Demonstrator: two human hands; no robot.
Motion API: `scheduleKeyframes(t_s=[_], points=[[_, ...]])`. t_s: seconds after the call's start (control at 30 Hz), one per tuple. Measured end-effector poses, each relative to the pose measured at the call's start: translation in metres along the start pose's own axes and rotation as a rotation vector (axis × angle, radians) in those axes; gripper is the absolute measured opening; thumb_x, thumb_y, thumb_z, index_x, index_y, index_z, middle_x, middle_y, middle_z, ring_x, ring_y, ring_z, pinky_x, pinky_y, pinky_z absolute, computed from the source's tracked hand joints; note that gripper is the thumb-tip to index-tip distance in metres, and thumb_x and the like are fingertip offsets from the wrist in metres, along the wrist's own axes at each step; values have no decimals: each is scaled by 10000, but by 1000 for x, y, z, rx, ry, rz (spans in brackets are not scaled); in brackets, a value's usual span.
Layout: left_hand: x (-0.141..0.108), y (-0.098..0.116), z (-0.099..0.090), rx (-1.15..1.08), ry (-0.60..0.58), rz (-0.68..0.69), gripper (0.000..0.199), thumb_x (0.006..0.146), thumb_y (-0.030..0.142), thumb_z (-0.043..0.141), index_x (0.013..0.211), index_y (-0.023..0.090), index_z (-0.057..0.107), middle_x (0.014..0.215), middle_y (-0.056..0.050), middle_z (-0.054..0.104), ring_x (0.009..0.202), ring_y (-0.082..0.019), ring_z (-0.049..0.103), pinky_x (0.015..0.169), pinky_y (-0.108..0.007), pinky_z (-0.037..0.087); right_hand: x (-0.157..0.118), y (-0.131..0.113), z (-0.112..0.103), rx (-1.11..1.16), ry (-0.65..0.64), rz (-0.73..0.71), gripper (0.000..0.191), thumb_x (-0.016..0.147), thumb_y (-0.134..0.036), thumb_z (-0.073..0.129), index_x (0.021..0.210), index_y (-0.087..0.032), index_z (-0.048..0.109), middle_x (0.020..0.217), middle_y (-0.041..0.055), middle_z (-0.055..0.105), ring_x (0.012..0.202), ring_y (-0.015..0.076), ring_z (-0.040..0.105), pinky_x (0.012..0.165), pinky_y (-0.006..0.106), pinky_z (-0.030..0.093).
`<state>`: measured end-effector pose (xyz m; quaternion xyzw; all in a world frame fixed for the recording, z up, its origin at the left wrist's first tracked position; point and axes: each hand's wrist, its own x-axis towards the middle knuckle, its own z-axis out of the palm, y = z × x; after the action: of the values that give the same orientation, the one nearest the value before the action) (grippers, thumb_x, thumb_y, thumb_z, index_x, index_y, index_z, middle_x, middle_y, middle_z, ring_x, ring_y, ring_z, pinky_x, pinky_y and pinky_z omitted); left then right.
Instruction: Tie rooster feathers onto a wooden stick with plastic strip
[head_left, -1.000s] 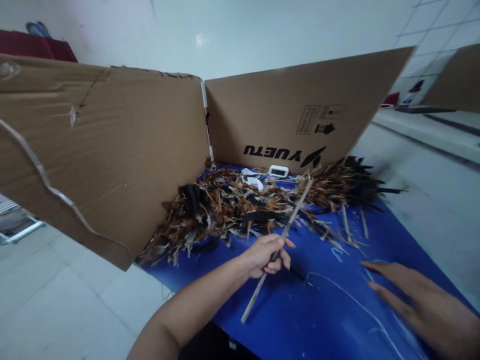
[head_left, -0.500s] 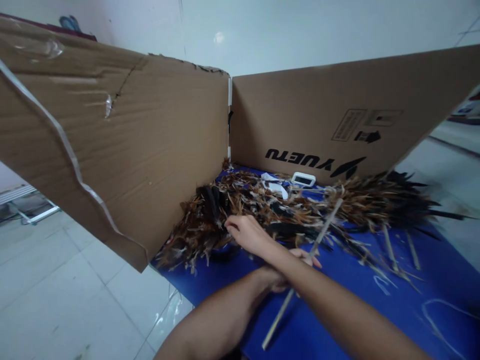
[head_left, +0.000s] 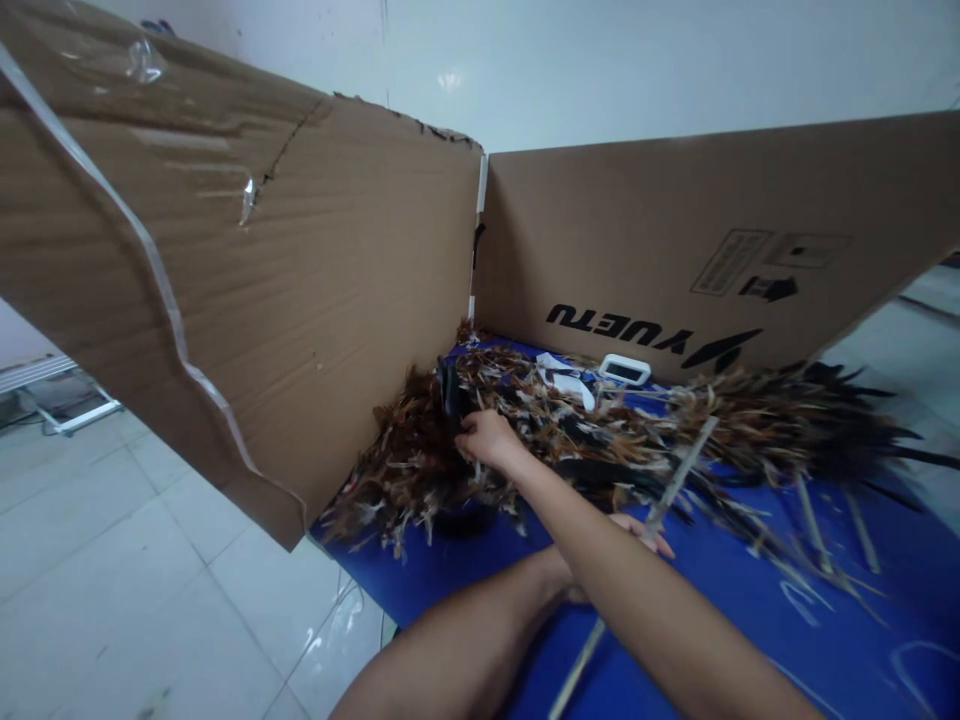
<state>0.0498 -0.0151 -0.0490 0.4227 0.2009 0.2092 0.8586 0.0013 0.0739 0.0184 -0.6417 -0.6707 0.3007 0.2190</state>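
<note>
Now my right hand (head_left: 486,438) has crossed over the left forearm and reached the feather pile (head_left: 409,440); a second ago it was low at the right side of the tabletop (head_left: 427,565), near a pale thread. Right grip narrow, fingertips pinched at the lower end of some dark feathers (head_left: 450,392), which stand up above the brown ones; half a second back they spread wider. Cannot tell whether they are free of the pile. Left hand (head_left: 634,523), partly hidden under the right forearm, keeps its grip closed around a thin stick (head_left: 682,475), slanting over the tabletop's front. I read this as feather picking, stick held ready; crossed arms could snag on the way back.
</note>
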Motion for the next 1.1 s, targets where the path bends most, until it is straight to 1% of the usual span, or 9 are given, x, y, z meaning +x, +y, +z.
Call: scheduleKeyframes(t_s=[0.13,0.27,0.33,0.47,0.6,0.7,0.83,1.0,1.1], points=[[-2,-3,9,-40,37,23,330,523,387,677,725,139,595,696,-32,554,611,-127,477,646,-291,365,-13,4,-27,346,-66,23,354,668,-187,580,1017,-129,577,506,-31,555,447,103,505,403,194,348],[2,-6,11,-21,54,46,301,562,424,659,652,145,590,636,-58,574,547,-134,490,549,-279,366,-30,5,-46,635,-143,12,153,612,-174,595,757,-156,550,507,-55,482,449,68,458,365,158,283],[5,-7,10,-1,19,52,326,578,457,642,635,140,585,590,-62,567,473,-128,485,469,-258,349,-35,8,-52,732,-180,9,131,602,-215,618,669,-161,519,511,-55,469,443,59,435,357,152,256],[6,-8,8,22,-27,67,371,643,495,590,629,125,572,493,-41,515,349,-118,447,344,-226,303,-41,17,-59,842,-209,5,221,629,-334,651,698,-147,554,548,-38,496,454,55,420,358,148,232],[5,-12,5,-21,-44,100,306,641,402,628,668,103,568,439,-16,504,311,-115,447,317,-217,332,-48,27,-72,874,-172,-15,256,656,-376,657,709,-134,593,578,-25,516,480,54,420,371,146,242],[5,-12,1,-91,-118,110,275,650,336,639,765,101,553,507,-26,574,325,-119,486,327,-210,359,-62,33,-92,856,-59,-92,264,673,-384,663,733,-130,622,573,-27,512,478,50,412,378,150,243],[3,-10,0,-143,-173,139,302,727,333,598,921,119,512,639,-47,646,355,-119,526,343,-204,378,-91,52,-126,831,246,-157,264,657,-385,692,740,-143,629,619,-13,557,483,53,416,392,166,271],[-2,-8,3,-140,-152,160,278,747,320,590,938,140,498,605,-37,648,341,-130,528,327,-198,380,-118,106,-152,746,684,-40,253,593,-385,735,604,-170,602,560,-33,521,501,75,434,433,192,345],[-4,-9,5,-123,-197,144,274,755,320,591,942,149,487,613,-42,656,355,-141,550,339,-205,406,-125,133,-154,699,775,63,233,563,-369,751,589,-186,610,545,-42,523,497,82,453,450,200,382]])
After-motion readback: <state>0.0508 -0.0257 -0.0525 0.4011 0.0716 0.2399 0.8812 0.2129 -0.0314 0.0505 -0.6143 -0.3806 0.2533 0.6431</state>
